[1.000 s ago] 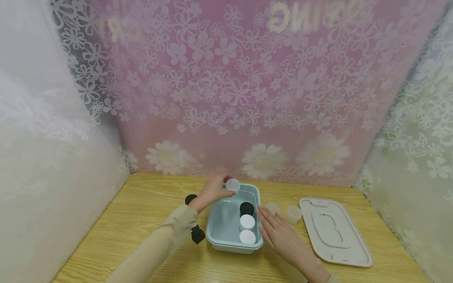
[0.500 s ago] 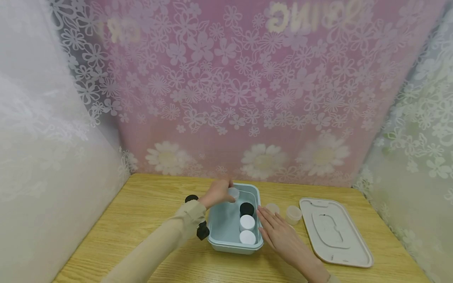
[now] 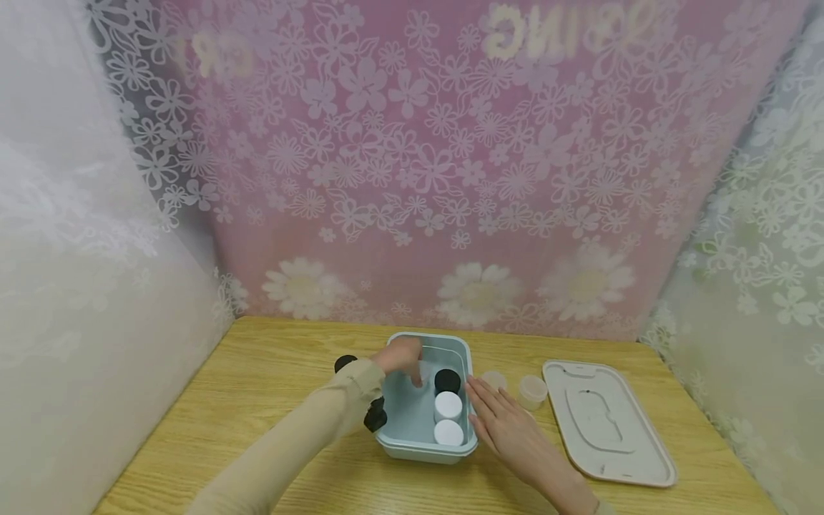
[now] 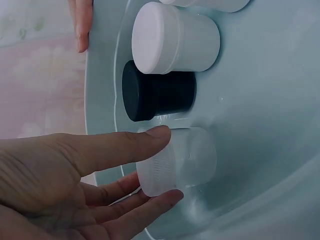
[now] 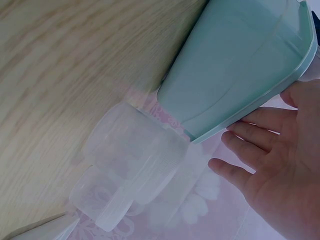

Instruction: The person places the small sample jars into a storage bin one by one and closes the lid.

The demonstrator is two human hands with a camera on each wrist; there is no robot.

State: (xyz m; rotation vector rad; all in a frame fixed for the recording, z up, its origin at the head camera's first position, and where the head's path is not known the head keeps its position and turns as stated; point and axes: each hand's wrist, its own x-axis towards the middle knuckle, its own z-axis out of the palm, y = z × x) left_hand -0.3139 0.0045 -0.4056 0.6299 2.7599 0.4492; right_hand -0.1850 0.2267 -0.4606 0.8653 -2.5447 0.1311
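My left hand (image 3: pixel 400 355) reaches down into the pale blue plastic bin (image 3: pixel 412 425). Thumb and fingers pinch the ribbed lid of a translucent jar (image 4: pixel 195 155), which stands on the bin floor or just above it; I cannot tell which. Beside it is a black jar (image 4: pixel 170 92), then a white jar (image 4: pixel 190 42) and a second white jar (image 3: pixel 448 433), in a row along the bin's right wall. My right hand (image 3: pixel 511 429) has its fingers extended, with the fingertips at the bin's right rim.
Right of the bin stand translucent jars (image 3: pixel 532 391), one partly behind the right hand. Farther right a pale rectangular lid (image 3: pixel 611 422) lies on the wooden table (image 3: pixel 290 458). A black round-topped object (image 3: pixel 345 362) sits left of the bin, partly covered by the left sleeve.
My left hand has lowered the translucent jar from above the bin's far end into the bin, nearer the black jar. My right hand stays at the rim.
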